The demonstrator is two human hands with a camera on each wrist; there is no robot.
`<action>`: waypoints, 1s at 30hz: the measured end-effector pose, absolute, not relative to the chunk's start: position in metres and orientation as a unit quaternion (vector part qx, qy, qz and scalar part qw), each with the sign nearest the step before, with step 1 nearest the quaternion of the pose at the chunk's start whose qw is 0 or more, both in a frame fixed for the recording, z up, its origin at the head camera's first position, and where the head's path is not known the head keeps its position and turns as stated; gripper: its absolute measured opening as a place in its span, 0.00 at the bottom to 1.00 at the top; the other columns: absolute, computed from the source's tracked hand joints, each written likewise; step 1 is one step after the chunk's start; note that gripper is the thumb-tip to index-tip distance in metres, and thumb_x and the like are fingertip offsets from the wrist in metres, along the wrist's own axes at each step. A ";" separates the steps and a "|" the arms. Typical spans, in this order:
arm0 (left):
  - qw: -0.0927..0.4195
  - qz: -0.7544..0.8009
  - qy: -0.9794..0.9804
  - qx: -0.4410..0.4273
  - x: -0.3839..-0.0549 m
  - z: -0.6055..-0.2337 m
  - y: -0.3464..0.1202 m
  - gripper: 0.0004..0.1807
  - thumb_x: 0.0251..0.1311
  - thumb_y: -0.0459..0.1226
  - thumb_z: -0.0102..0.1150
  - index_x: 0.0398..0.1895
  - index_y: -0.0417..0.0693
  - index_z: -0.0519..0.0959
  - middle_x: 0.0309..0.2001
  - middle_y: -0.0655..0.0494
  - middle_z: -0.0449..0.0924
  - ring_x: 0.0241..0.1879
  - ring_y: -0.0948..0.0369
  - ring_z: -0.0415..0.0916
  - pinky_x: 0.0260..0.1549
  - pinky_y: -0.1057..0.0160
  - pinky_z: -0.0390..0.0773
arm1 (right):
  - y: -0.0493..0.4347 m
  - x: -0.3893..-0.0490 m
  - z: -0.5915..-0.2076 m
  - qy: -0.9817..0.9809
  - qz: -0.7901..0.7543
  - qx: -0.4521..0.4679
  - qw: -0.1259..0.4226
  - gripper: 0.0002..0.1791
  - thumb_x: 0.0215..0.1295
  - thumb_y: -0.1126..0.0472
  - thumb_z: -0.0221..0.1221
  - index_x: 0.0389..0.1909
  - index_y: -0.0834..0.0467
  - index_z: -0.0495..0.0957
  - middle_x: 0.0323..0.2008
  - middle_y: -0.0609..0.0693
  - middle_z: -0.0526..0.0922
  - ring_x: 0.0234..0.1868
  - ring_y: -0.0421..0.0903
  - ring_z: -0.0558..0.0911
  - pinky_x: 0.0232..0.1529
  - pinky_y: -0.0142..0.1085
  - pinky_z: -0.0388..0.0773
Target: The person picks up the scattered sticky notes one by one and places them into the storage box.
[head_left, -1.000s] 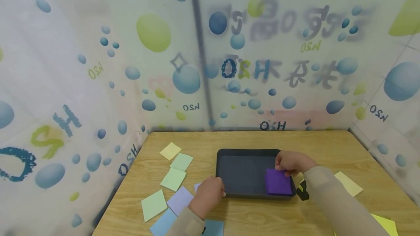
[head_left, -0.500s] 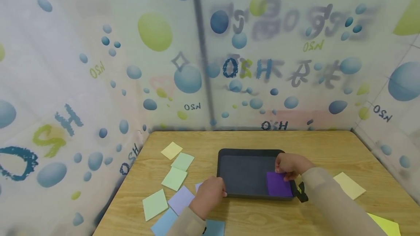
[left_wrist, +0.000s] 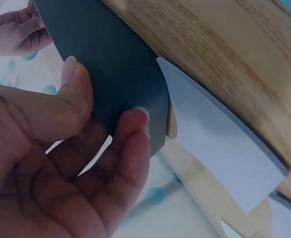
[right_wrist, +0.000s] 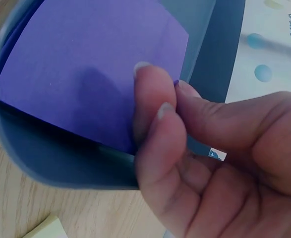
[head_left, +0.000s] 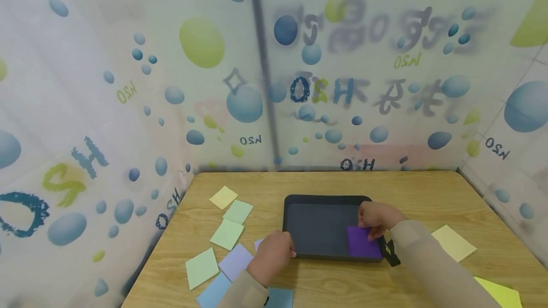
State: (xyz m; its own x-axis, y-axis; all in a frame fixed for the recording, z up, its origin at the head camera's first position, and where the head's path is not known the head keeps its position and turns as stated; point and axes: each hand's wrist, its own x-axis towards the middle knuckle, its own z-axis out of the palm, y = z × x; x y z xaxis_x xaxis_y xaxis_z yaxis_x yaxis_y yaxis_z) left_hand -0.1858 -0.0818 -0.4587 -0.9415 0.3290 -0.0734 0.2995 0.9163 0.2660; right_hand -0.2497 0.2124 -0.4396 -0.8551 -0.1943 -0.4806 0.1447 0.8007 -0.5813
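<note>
A dark grey rectangular tray (head_left: 317,229) sits on the wooden table. My left hand (head_left: 274,255) grips its near left corner; in the left wrist view the thumb and fingertips (left_wrist: 135,121) bear on the tray wall. My right hand (head_left: 378,217) is over the tray's right end and pinches the edge of a purple sticky note (head_left: 361,242). That note lies in the near right corner of the tray. In the right wrist view, the purple note (right_wrist: 86,74) lies nearly flat, its edge between thumb and fingers. Another purple edge shows beneath it.
Left of the tray lie a pale yellow note (head_left: 223,197), several green notes (head_left: 202,268), a lilac note (head_left: 236,261) and blue notes (head_left: 215,291). On the right are a cream note (head_left: 455,243) and a bright yellow note (head_left: 501,293). A patterned curtain (head_left: 308,122) stands behind the table.
The purple note has gone down and flatter into the tray's near right corner, with my right hand lowering slightly. My left hand stays on the tray corner.
</note>
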 end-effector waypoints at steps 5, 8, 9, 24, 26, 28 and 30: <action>0.058 0.130 0.977 0.158 -0.185 -0.457 -0.082 0.03 0.54 0.38 0.75 0.26 0.50 0.90 0.28 0.58 0.88 0.30 0.61 0.84 0.26 0.65 0.81 | 0.210 -0.250 -0.441 0.915 -0.308 -0.017 0.259 0.07 0.69 0.73 0.52 0.30 0.64 0.74 0.29 0.57 0.77 0.21 0.45 0.83 0.23 0.31 0.78; 0.055 0.131 0.977 0.161 -0.185 -0.457 -0.082 0.04 0.54 0.39 0.74 0.25 0.50 0.89 0.27 0.58 0.87 0.29 0.62 0.83 0.25 0.65 0.80 | 0.208 -0.249 -0.441 0.919 -0.306 -0.018 0.247 0.09 0.69 0.73 0.52 0.29 0.64 0.74 0.28 0.56 0.77 0.20 0.45 0.82 0.21 0.30 0.75; 0.053 0.130 0.977 0.161 -0.185 -0.457 -0.082 0.05 0.54 0.39 0.75 0.24 0.49 0.89 0.27 0.58 0.87 0.28 0.62 0.83 0.24 0.65 0.80 | 0.207 -0.248 -0.441 0.920 -0.307 -0.017 0.243 0.10 0.69 0.74 0.52 0.28 0.64 0.74 0.27 0.55 0.76 0.19 0.45 0.82 0.20 0.30 0.75; 0.065 0.137 0.975 0.161 -0.186 -0.463 -0.083 0.02 0.54 0.37 0.74 0.27 0.50 0.90 0.28 0.59 0.88 0.30 0.62 0.83 0.26 0.64 0.82 | 0.202 -0.252 -0.451 0.938 -0.259 -0.009 0.230 0.13 0.64 0.74 0.59 0.21 0.61 0.75 0.22 0.51 0.76 0.17 0.44 0.77 0.17 0.31 0.75; 0.065 0.138 0.975 0.162 -0.185 -0.462 -0.083 0.02 0.54 0.37 0.74 0.27 0.50 0.90 0.28 0.59 0.88 0.29 0.62 0.83 0.26 0.65 0.81 | 0.202 -0.252 -0.452 0.939 -0.254 -0.006 0.231 0.12 0.64 0.74 0.60 0.21 0.61 0.74 0.23 0.51 0.77 0.18 0.45 0.77 0.17 0.32 0.77; 0.063 0.138 0.975 0.162 -0.185 -0.462 -0.083 0.03 0.54 0.38 0.74 0.26 0.50 0.90 0.28 0.59 0.88 0.29 0.63 0.83 0.25 0.65 0.81 | 0.201 -0.253 -0.453 0.940 -0.251 -0.002 0.230 0.13 0.63 0.75 0.60 0.20 0.61 0.74 0.23 0.52 0.77 0.18 0.45 0.78 0.17 0.32 0.77; 0.059 0.139 0.975 0.163 -0.184 -0.461 -0.083 0.03 0.54 0.38 0.74 0.26 0.50 0.90 0.27 0.59 0.87 0.28 0.63 0.82 0.24 0.65 0.80 | 0.201 -0.254 -0.453 0.942 -0.247 -0.003 0.228 0.13 0.63 0.75 0.60 0.20 0.61 0.74 0.22 0.52 0.77 0.18 0.45 0.77 0.17 0.33 0.77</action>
